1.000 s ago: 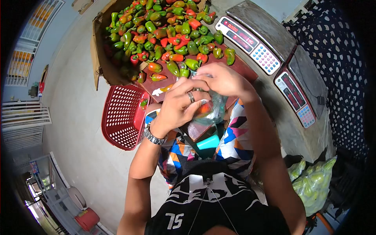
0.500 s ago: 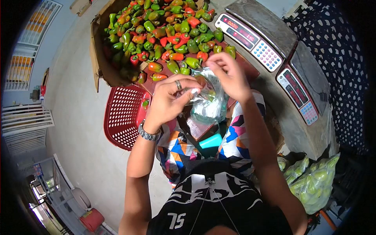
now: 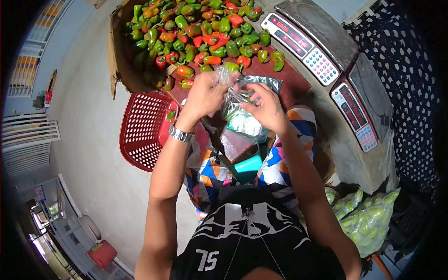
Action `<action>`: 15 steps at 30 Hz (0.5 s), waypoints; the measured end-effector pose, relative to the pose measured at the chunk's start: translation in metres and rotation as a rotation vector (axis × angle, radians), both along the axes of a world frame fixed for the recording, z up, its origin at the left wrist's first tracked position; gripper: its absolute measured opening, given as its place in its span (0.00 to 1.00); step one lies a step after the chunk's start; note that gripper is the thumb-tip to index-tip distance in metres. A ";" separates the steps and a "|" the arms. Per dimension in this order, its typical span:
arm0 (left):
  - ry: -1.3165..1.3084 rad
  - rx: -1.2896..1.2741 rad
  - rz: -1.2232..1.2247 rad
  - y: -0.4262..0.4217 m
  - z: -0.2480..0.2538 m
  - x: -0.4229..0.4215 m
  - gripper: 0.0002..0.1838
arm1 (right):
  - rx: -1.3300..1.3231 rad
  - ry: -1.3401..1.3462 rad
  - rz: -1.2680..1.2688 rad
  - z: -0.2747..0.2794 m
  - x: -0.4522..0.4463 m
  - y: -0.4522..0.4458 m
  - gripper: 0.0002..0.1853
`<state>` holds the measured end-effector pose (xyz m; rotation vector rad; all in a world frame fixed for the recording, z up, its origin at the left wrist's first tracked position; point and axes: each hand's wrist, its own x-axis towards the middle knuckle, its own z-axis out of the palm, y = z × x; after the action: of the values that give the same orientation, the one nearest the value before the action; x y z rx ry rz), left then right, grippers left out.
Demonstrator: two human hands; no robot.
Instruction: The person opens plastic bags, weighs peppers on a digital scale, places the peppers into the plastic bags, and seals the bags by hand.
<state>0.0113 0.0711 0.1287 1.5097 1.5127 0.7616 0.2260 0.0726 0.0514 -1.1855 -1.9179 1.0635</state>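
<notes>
My left hand (image 3: 205,95), with a watch on its wrist, is closed on the gathered top of a clear plastic bag (image 3: 231,111). Just to the right, the curled fingers of my right hand (image 3: 265,109) grip the same bag near its neck. Something green shows through the bag, partly hidden by my fingers. Under and behind my hands lies a flat stack of shiny plastic bags (image 3: 247,126) on the red-brown table (image 3: 295,79). A large heap of red and green peppers (image 3: 200,32) spreads beyond my hands, some of them loose near the bag.
A red perforated basket (image 3: 140,133) with a pepper in it stands at the left, below a cardboard box edge (image 3: 114,51). Two digital scales (image 3: 322,65) line the right. Filled clear bags of green produce (image 3: 371,217) sit lower right. A turquoise object (image 3: 249,164) is between my knees.
My left hand has moved up and right, bunching the bag's top. My right hand has come down and closed on the bag. The view has shifted slightly.
</notes>
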 end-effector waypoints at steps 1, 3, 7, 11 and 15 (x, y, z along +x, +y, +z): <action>-0.006 0.039 -0.018 0.001 0.004 -0.001 0.25 | -0.005 -0.011 0.006 -0.008 -0.001 0.003 0.25; -0.018 0.116 -0.057 0.003 0.009 -0.003 0.26 | 0.014 -0.009 0.019 -0.017 -0.005 0.006 0.26; -0.126 0.034 -0.063 0.009 0.006 -0.013 0.30 | 0.341 -0.030 0.029 -0.011 -0.020 0.021 0.18; -0.234 0.051 0.029 0.007 0.025 -0.021 0.28 | 0.190 0.088 0.068 0.016 -0.024 0.039 0.11; -0.184 0.148 0.073 0.013 0.011 -0.042 0.21 | 0.019 0.255 0.044 -0.009 -0.022 0.061 0.09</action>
<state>-0.0310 0.0838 0.1401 1.4535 1.4056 1.0459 0.2038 0.1338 0.0422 -0.9506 -1.7588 1.1570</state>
